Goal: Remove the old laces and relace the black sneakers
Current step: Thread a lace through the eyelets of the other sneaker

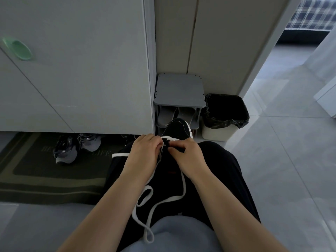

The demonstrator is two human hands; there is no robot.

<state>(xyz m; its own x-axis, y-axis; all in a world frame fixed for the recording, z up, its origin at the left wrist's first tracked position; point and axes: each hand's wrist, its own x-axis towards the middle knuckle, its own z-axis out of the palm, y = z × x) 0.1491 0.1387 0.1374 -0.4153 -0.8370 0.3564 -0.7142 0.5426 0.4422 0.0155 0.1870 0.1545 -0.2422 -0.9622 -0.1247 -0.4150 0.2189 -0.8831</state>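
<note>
A black sneaker (pixel 176 128) with a white sole edge lies on my lap, toe pointing away from me. A white lace (pixel 145 200) runs from its eyelets and trails in long loops down over my black trousers. My left hand (pixel 145 148) pinches the lace tip at the sneaker's eyelets. My right hand (pixel 187 153) grips the sneaker's upper beside the eyelets, thumb pressed against it. Most of the sneaker's throat is hidden behind both hands.
A small grey shoe rack (pixel 179 91) with slippers stands ahead against the wall, a bin with a black liner (pixel 225 113) to its right. A pair of grey sneakers (pixel 78 146) sits on a dark doormat (pixel 36 175) under the white cabinet (pixel 72 70). Tiled floor spreads right.
</note>
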